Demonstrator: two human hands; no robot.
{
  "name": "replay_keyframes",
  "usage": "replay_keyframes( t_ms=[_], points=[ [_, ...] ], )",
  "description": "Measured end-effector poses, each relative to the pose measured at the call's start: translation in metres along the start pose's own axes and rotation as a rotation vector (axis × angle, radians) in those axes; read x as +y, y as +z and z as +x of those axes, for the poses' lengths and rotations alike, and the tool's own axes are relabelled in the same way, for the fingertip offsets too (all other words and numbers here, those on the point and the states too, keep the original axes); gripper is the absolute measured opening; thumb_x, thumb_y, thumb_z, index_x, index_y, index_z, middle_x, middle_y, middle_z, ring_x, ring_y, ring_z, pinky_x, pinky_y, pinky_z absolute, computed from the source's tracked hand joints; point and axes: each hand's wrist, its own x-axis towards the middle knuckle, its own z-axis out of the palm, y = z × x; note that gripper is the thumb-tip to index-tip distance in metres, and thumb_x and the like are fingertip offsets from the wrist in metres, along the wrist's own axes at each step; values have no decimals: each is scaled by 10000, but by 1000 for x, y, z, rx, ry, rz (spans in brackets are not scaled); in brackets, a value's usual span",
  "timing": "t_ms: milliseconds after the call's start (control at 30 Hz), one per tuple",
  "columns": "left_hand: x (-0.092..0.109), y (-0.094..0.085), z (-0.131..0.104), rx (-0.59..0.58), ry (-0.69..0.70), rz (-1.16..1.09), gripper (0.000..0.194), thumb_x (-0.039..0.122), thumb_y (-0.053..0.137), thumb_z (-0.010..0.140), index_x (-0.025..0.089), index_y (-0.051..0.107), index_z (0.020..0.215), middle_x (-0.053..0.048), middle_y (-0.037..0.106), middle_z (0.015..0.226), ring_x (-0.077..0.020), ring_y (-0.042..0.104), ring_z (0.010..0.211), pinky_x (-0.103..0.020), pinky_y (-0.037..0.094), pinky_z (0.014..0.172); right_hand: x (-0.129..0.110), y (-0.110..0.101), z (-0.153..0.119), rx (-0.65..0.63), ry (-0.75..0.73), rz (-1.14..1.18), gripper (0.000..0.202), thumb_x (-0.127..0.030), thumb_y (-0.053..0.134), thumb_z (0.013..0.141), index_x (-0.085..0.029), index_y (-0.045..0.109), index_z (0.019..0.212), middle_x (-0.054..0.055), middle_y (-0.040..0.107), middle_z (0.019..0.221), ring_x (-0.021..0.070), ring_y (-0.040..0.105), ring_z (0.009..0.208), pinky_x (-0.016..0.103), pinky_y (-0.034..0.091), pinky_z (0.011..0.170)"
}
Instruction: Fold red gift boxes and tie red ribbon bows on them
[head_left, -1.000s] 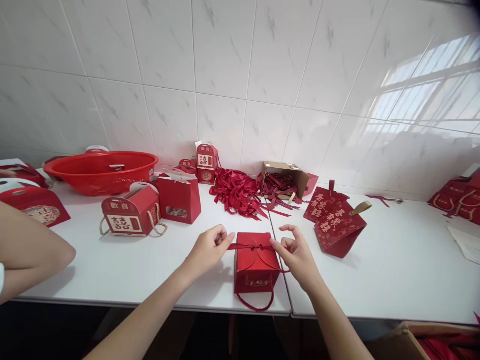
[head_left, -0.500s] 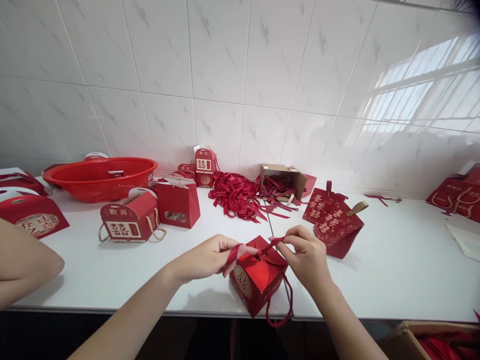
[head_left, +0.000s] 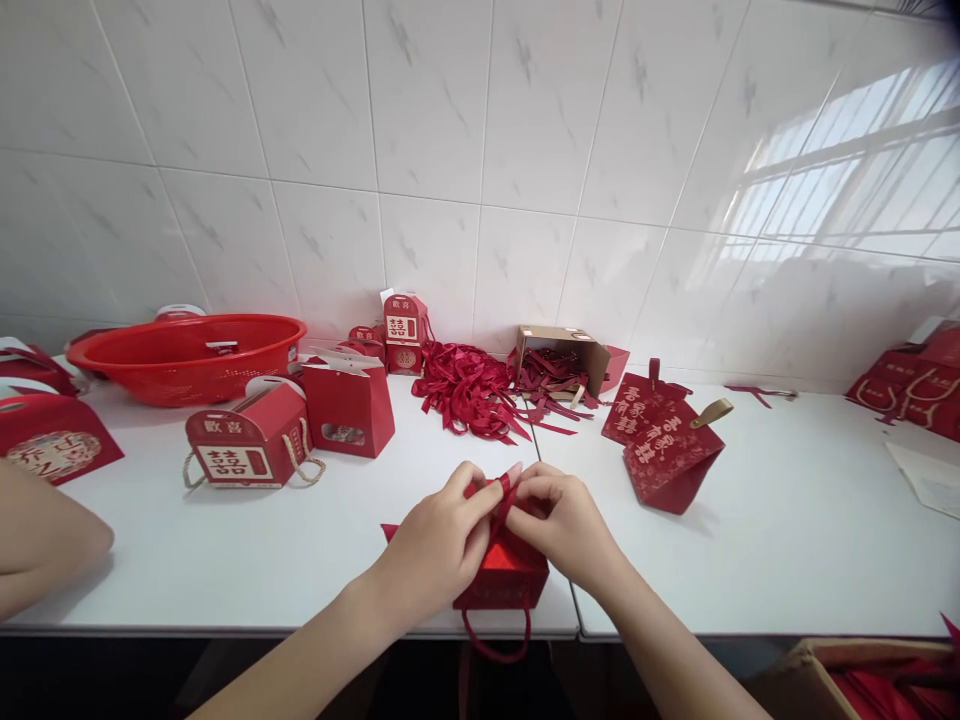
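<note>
A small red box (head_left: pixel 501 585) stands at the table's front edge, its cord handle hanging over the edge. Above its top, both my hands meet at a dark red ribbon (head_left: pixel 504 487). My left hand (head_left: pixel 454 525) pinches the ribbon between thumb and fingers, and a ribbon end sticks out to the left behind it. My right hand (head_left: pixel 559 515) is closed on the ribbon from the other side, fingertips nearly touching the left ones. The fingers hide much of the box's top.
Behind are a ribbon pile (head_left: pixel 469 390) and a cardboard box (head_left: pixel 562 360). Red gift boxes (head_left: pixel 244 440) and a red basin (head_left: pixel 187 360) stand left, patterned boxes (head_left: pixel 673 450) right. Another person's arm (head_left: pixel 49 535) rests at far left; an open carton (head_left: pixel 877 655) is lower right.
The red box has turned so one side faces the front. My hands have come together over its top, and the ribbon is now looped between the fingers.
</note>
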Motion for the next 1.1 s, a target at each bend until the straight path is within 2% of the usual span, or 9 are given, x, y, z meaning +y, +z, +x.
replay_keyframes(
  t_ms=[200, 333, 467, 600, 700, 800, 867, 967, 1100],
  points=[
    [-19, -3, 7, 12, 218, -225, 291, 160, 381, 924, 205, 668, 943, -71, 540, 1019, -133, 554, 767, -251, 453, 697, 0, -14, 10, -252, 135, 50, 50, -140, 568, 598, -163, 527, 583, -28, 479, 708, 69, 411, 550, 201, 315, 480],
    [-26, -6, 16, 3, 211, -339, 237, 185, 465, 899, 195, 693, 836, -57, 584, 911, -131, 554, 729, -241, 452, 663, 0, -19, 17, -365, 133, 35, 28, -136, 565, 593, -162, 566, 605, -12, 534, 795, 66, 431, 553, 203, 345, 494],
    [-34, -13, 15, 43, 82, -305, 211, 242, 463, 899, 188, 650, 818, -64, 580, 1001, -129, 552, 711, -250, 467, 659, 5, -28, 18, -280, 47, -118, 51, -137, 565, 625, -172, 556, 589, -4, 542, 783, 97, 477, 614, 231, 393, 578],
    [-45, -21, 10, 123, -34, -149, 153, 257, 472, 861, 200, 590, 782, -72, 569, 1068, -215, 555, 959, -337, 461, 852, 10, -38, 16, -165, -7, -306, 112, -154, 566, 663, -187, 510, 572, 6, 546, 758, 142, 514, 690, 270, 417, 645],
    [-46, -21, 11, 98, -66, -297, 124, 251, 467, 829, 204, 565, 772, -77, 585, 1108, -246, 514, 1089, -388, 418, 949, 10, -38, 14, -128, -37, -342, 125, -187, 568, 705, -193, 509, 595, 41, 584, 883, 194, 559, 864, 334, 439, 781],
    [-47, -20, 15, -7, -93, -519, 198, 259, 409, 843, 196, 527, 697, -68, 575, 1227, -247, 517, 1105, -393, 430, 935, 12, -35, 13, -75, -62, -362, 123, -204, 569, 723, -199, 508, 616, 70, 579, 1010, 248, 520, 1048, 416, 393, 926],
    [-52, -20, 16, -8, -46, -400, 266, 274, 403, 859, 191, 521, 635, -50, 573, 1254, -281, 452, 1189, -445, 372, 981, 15, -34, 12, -37, -64, -401, 89, -203, 585, 696, -204, 512, 647, 78, 564, 1048, 272, 492, 1092, 451, 374, 951],
    [-62, -19, 13, 154, 58, 32, 254, 278, 471, 852, 211, 606, 648, -46, 608, 1181, -342, 318, 1276, -555, 203, 1028, 22, -32, 8, 2, -78, -460, 135, -170, 573, 659, -219, 518, 773, 73, 542, 1078, 280, 481, 1093, 471, 381, 940],
    [-69, -12, 3, 310, 97, 237, 223, 281, 514, 850, 239, 679, 707, -60, 615, 1122, -332, 368, 1206, -520, 244, 975, 28, -28, 0, 21, -106, -464, 268, -124, 513, 656, -239, 497, 898, 73, 526, 1138, 273, 472, 1135, 473, 397, 938]
  ],
)
